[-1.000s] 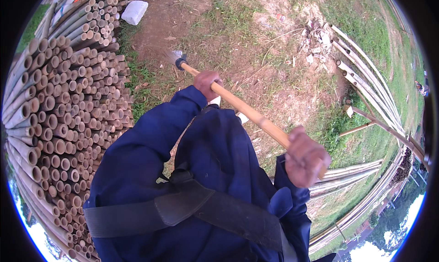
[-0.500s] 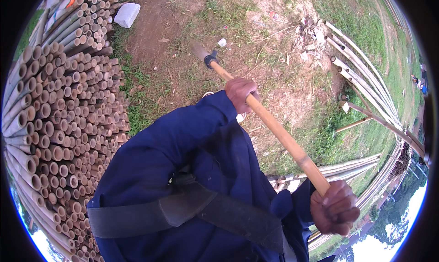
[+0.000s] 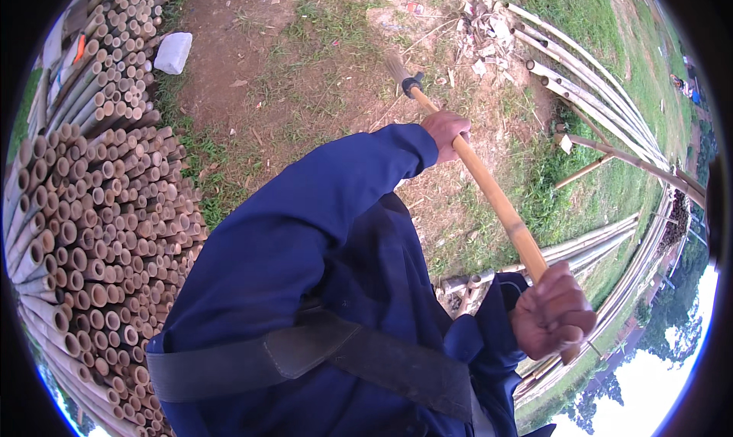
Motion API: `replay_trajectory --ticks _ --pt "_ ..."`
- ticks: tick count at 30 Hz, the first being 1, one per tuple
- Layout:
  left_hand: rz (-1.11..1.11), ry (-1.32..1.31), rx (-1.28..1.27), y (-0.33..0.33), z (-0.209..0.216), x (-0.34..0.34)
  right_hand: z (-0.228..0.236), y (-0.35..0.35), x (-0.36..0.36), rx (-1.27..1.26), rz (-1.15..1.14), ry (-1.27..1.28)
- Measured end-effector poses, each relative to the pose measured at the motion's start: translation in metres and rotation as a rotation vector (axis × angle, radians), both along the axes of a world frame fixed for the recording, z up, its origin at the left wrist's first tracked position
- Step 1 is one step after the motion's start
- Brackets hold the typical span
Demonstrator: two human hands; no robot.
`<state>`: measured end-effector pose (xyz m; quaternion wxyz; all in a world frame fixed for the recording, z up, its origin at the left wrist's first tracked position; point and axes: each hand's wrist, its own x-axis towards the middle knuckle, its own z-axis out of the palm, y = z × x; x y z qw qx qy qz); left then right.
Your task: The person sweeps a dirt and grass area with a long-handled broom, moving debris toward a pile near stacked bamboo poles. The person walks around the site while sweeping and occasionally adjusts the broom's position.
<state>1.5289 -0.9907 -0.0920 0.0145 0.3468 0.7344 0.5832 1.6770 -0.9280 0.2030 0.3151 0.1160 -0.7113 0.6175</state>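
Broom [image 3: 489,187] — tan shaft [image 3: 519,235], dark collar [image 3: 413,83]; left hand [image 3: 447,135], right hand [image 3: 551,312] — fingers wrapped round shaft. Bamboo stack [image 3: 114,238] at left, litter [image 3: 485,36] ahead.

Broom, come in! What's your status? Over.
Left hand grips the broom near its bristles. Right hand grips near the other end. Litter heap right of bristles.

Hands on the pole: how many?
2: the left hand on the pole near its dark band, the right hand near the opposite end. None seem hidden.
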Motion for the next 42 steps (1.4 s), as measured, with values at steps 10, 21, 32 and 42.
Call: replay_trajectory --ticks 10,21,32,42 --pt "-0.033 -0.229 -0.16 0.043 -0.036 0.09 -0.02 0.138 -0.036 -0.256 0.075 -0.251" --pt "0.073 -0.025 -0.004 0.275 -0.01 -0.021 0.003 0.283 -0.058 0.045 0.043 -0.027" --pt "0.28 0.113 -0.167 0.212 -0.013 -0.054 -0.03 0.305 -0.064 -0.376 0.025 -0.079" --pt "-0.023 0.002 -0.085 0.329 -0.044 -0.125 -0.018 0.317 -0.13 -0.024 -0.052 -0.135"
